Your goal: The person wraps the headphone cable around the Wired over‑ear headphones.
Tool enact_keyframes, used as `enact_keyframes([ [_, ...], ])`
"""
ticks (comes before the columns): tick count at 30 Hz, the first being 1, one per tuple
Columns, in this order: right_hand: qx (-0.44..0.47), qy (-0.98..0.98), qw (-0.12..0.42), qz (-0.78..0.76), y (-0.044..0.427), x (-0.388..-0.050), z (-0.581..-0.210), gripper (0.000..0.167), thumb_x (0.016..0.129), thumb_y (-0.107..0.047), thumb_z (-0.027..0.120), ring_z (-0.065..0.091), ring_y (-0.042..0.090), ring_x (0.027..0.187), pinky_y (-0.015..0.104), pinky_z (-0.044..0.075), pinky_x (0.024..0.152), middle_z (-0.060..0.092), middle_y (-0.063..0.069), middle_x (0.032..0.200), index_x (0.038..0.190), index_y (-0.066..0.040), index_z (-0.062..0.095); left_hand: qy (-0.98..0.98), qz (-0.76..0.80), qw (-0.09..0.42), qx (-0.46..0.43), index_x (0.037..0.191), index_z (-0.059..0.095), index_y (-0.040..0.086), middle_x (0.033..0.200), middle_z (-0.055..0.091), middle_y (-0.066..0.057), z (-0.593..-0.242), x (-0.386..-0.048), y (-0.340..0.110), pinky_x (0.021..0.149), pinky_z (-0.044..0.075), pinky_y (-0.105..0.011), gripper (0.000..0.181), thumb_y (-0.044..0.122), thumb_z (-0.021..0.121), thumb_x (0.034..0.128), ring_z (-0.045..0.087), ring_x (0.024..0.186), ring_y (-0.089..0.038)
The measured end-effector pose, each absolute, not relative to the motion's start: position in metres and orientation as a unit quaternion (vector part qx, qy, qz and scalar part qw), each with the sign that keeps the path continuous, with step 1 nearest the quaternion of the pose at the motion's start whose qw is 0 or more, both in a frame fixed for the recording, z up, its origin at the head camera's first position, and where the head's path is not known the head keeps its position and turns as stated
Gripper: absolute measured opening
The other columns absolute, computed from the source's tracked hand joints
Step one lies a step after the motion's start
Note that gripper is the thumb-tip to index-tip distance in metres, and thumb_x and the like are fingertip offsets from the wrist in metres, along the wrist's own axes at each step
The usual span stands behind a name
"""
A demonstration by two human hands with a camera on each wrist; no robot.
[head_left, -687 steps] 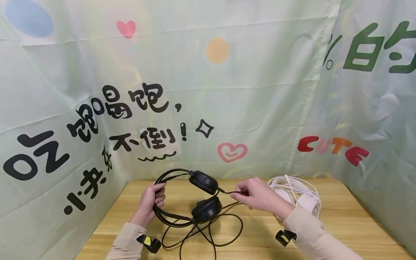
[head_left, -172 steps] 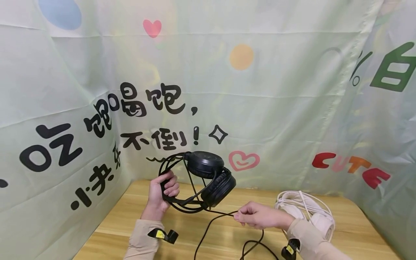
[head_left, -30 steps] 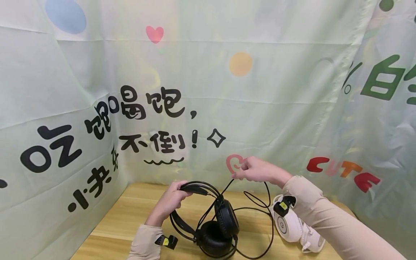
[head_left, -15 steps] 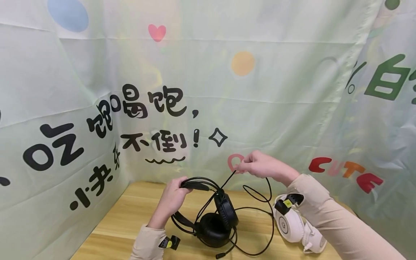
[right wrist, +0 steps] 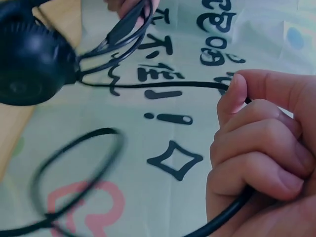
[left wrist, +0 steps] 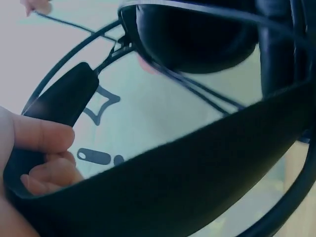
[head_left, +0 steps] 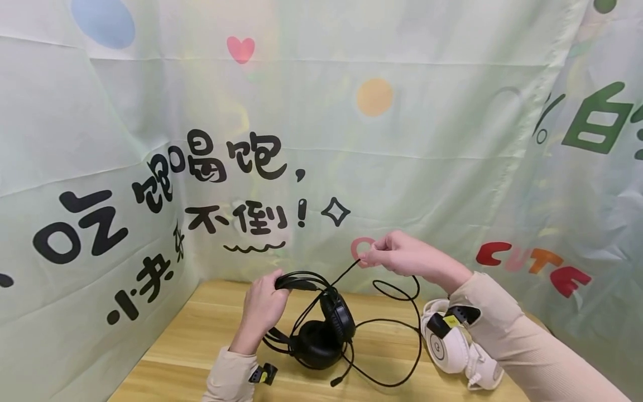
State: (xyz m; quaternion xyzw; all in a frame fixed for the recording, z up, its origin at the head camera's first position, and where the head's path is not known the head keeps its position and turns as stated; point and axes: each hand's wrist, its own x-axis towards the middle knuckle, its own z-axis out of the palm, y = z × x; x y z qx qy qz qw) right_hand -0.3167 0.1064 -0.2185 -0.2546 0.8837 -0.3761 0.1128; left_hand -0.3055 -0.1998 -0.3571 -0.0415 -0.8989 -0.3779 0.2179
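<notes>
Black over-ear headphones (head_left: pixel 316 345) are held up by my left hand (head_left: pixel 265 298), whose fingers curl round the headband (left wrist: pixel 163 165). A small microphone (head_left: pixel 337 382) sticks out below the ear cups. My right hand (head_left: pixel 407 254), raised to the right and a little higher, pinches the black cable (right wrist: pixel 158 85) between thumb and forefinger. From the pinch the cable runs taut to the top of the headphones, where strands pass across the band. The rest of the cable hangs in a loop (head_left: pixel 394 290) below the right hand and curves back toward the ear cups.
White headphones (head_left: pixel 449 349) with their cord bundled lie at the right of the wooden table (head_left: pixel 176 357), partly behind the right forearm. Printed cloth (head_left: pixel 427 184) hangs at the back and both sides of the table.
Over the last second the black headphones have shifted slightly left and turned. Earlier the right hand held the cable lower; it is now raised. The white headphones lie in a different pose than before.
</notes>
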Motion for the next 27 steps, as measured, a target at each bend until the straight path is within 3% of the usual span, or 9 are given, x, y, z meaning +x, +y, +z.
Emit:
enact_keyframes([
  [2, -0.26, 0.882, 0.109, -0.377, 0.104, -0.313, -0.217, 0.036, 0.106, -0.032, 0.061, 0.022, 0.006, 0.046, 0.024, 0.026, 0.048, 0.08, 0.016, 0.119, 0.078, -0.01, 0.062, -0.901, -0.37, 0.225, -0.027, 0.08, 0.057, 0.017, 0.068, 0.051, -0.003, -0.359, -0.306, -0.202, 0.058, 0.035, -0.033, 0.011, 0.013, 0.059, 0.0889, 0.051, 0.066, -0.022],
  [4, -0.264, 0.882, 0.101, -0.376, 0.102, -0.311, -0.217, 0.033, 0.106, -0.032, 0.061, 0.022, 0.006, 0.047, 0.024, 0.026, 0.049, 0.078, 0.006, 0.088, 0.083, -0.009, 0.068, -0.898, -0.374, 0.231, -0.013, 0.081, 0.059, 0.017, 0.07, 0.053, -0.004, -0.36, -0.307, -0.203, 0.058, 0.035, -0.034, 0.009, 0.013, 0.058, 0.0896, 0.051, 0.067, -0.024],
  [7, -0.273, 0.879, 0.087, -0.38, 0.1, -0.305, -0.216, 0.03, 0.105, -0.031, 0.062, 0.023, 0.006, 0.05, 0.025, 0.028, 0.051, 0.046, -0.007, 0.059, 0.086, -0.008, 0.069, -0.892, -0.382, 0.241, 0.002, 0.08, 0.059, 0.017, 0.072, 0.056, -0.005, -0.363, -0.31, -0.206, 0.062, 0.036, -0.034, 0.011, 0.015, 0.059, 0.0904, 0.053, 0.07, -0.024],
  [9, -0.275, 0.876, 0.079, -0.39, 0.1, -0.301, -0.215, 0.028, 0.105, -0.03, 0.061, 0.023, 0.007, 0.051, 0.024, 0.023, 0.05, 0.03, -0.011, 0.056, 0.09, -0.009, 0.071, -0.89, -0.386, 0.242, 0.007, 0.077, 0.056, 0.017, 0.071, 0.053, -0.004, -0.365, -0.312, -0.207, 0.063, 0.036, -0.034, 0.013, 0.014, 0.058, 0.09, 0.052, 0.071, -0.024],
  [18, -0.305, 0.865, 0.066, -0.394, 0.099, -0.281, -0.214, 0.032, 0.109, -0.029, 0.06, 0.022, 0.008, 0.049, 0.025, 0.023, 0.051, 0.025, -0.009, 0.056, 0.088, -0.006, 0.066, -0.886, -0.389, 0.251, 0.028, 0.078, 0.057, 0.015, 0.068, 0.054, -0.006, -0.369, -0.317, -0.212, 0.065, 0.039, -0.036, 0.013, 0.013, 0.055, 0.0903, 0.055, 0.069, -0.026],
  [27, -0.348, 0.85, 0.055, -0.392, 0.1, -0.267, -0.226, 0.026, 0.111, -0.023, 0.057, 0.023, 0.005, 0.047, 0.024, 0.023, 0.047, 0.03, -0.009, 0.056, 0.102, -0.005, 0.074, -0.869, -0.419, 0.258, 0.051, 0.082, 0.062, 0.014, 0.071, 0.059, -0.007, -0.367, -0.318, -0.215, 0.064, 0.038, -0.035, 0.01, 0.014, 0.058, 0.091, 0.057, 0.071, -0.028],
])
